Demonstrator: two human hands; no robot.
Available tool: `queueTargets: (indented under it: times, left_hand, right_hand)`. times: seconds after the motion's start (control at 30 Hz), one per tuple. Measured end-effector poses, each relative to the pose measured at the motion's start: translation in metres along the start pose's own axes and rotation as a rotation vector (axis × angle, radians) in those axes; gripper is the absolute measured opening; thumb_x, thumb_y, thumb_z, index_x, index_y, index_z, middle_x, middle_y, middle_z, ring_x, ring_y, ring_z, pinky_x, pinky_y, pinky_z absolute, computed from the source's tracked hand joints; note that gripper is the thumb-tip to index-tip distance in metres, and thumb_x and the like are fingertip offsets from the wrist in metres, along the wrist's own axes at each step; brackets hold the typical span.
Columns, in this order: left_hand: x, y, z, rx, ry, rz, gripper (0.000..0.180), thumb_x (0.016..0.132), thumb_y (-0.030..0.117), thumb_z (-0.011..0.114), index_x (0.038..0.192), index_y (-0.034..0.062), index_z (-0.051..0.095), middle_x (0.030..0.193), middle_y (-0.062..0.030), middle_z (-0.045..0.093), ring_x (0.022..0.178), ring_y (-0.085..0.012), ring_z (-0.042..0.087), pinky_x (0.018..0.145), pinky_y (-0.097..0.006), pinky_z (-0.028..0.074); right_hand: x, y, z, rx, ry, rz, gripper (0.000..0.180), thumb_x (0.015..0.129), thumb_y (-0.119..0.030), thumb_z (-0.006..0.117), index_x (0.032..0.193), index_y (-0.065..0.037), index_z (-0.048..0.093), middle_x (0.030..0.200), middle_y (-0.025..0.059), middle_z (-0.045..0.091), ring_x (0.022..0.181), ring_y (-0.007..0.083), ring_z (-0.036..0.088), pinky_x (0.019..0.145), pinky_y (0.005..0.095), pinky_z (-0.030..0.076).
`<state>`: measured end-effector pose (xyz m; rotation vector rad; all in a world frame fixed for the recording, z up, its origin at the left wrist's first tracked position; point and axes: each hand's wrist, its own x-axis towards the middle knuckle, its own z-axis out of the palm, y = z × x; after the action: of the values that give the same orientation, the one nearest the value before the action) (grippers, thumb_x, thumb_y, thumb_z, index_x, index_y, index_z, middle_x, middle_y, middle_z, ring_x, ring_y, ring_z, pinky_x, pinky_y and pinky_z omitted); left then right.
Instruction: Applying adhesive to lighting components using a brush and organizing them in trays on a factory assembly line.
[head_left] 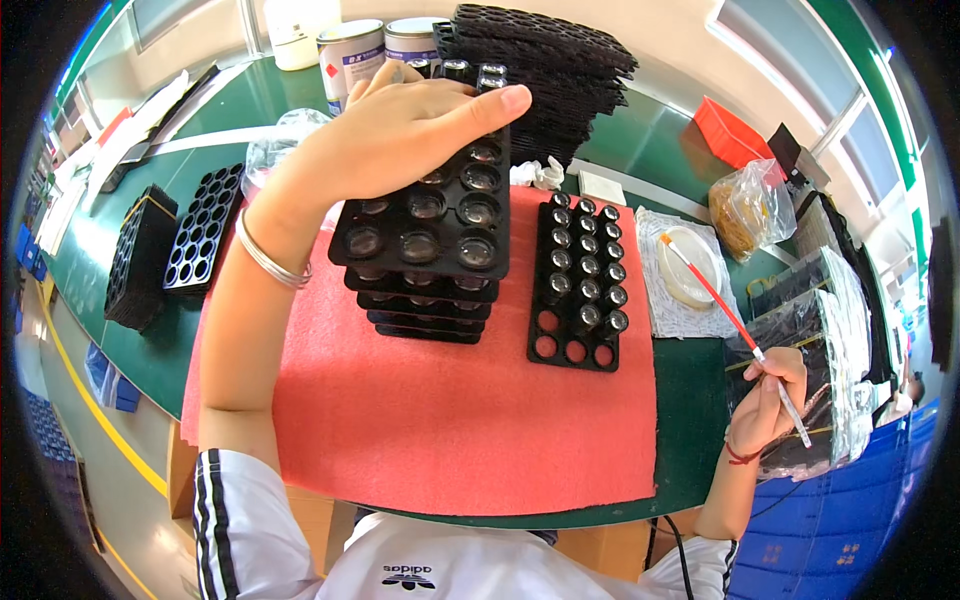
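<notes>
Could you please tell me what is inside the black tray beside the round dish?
The black tray holds shiny-topped black cylinders; its front-row holes are empty, showing the red mat. The cylinders' lower ends are covered.

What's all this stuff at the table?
Mat: one, red, centre
Loaded trays: one stack, black, on mat
Single tray: one, black, on mat
Other tray: one, black, left
Small stack: one, black, left
Tall stack: one, black, rear
Cans: two, pale, rear
Jug: one, whitish, rear
Bin: one, red, right
Filled bag: one, clear, right
Dish: one, pale, right
Bundle: one, dark, right
Brush: one, red, right
Left hand: one, over loaded trays
Right hand: one, holding brush
</notes>
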<state>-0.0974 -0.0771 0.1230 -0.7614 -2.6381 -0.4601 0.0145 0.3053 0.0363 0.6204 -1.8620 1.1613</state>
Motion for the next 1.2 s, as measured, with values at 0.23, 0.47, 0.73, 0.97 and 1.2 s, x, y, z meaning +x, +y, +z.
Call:
queueTargets:
  times: [0.23, 0.47, 0.73, 0.97, 1.2]
  left_hand:
    - [-0.024, 0.035, -0.017, 0.22, 0.243, 0.119, 0.045, 0.089, 0.041, 0.041, 0.112, 0.0074, 0.06, 0.116, -0.0128, 0.056, 0.106, -0.0299, 0.047, 0.096, -0.037, 0.029]
    - [-0.075, 0.116, 0.02, -0.222, -0.036, 0.358, 0.061, 0.066, 0.046, 0.068, 0.111, 0.0064, 0.059, 0.106, -0.0172, 0.054, 0.072, -0.0226, 0.052, 0.059, -0.03, 0.045]
    - [-0.076, 0.109, 0.103, 0.019, -0.162, 0.234, 0.07, 0.069, 0.056, 0.061, 0.12, 0.0099, 0.052, 0.118, -0.0227, 0.048, 0.079, -0.0247, 0.052, 0.065, -0.033, 0.048]
    - [-0.073, 0.106, 0.124, 0.01, -0.153, 0.229, 0.072, 0.069, 0.058, 0.06, 0.124, 0.0127, 0.048, 0.117, -0.0212, 0.044, 0.087, -0.0292, 0.049, 0.067, -0.036, 0.048]
    - [-0.073, 0.103, 0.128, -0.017, -0.134, 0.241, 0.068, 0.071, 0.054, 0.06, 0.123, 0.0118, 0.048, 0.116, -0.0203, 0.044, 0.09, -0.0297, 0.05, 0.068, -0.037, 0.049]
  right_hand:
    - [0.002, -0.001, 0.0, -0.047, -0.068, 0.046, 0.011, 0.081, -0.006, 0.047, 0.084, 0.002, 0.055, 0.078, 0.0103, 0.049, 0.066, 0.0153, 0.046, 0.061, 0.0243, 0.037]
    - [0.007, -0.003, 0.013, -0.166, -0.127, 0.246, 0.014, 0.087, -0.004, 0.044, 0.093, 0.002, 0.055, 0.09, 0.0092, 0.05, 0.07, 0.012, 0.047, 0.065, 0.0237, 0.038]
    - [0.008, 0.001, 0.009, -0.35, -0.1, 0.252, 0.018, 0.088, -0.007, 0.044, 0.095, 0.003, 0.057, 0.089, 0.0094, 0.053, 0.068, 0.0131, 0.047, 0.065, 0.0247, 0.039]
    - [0.011, 0.002, 0.004, -0.517, -0.112, 0.275, 0.018, 0.089, -0.011, 0.044, 0.092, 0.002, 0.057, 0.085, 0.0107, 0.055, 0.074, 0.0192, 0.051, 0.07, 0.0286, 0.041]
    - [0.013, -0.002, 0.009, -0.614, -0.158, 0.301, 0.02, 0.091, -0.013, 0.044, 0.089, 0.002, 0.057, 0.083, 0.0125, 0.054, 0.076, 0.0217, 0.052, 0.072, 0.0301, 0.041]
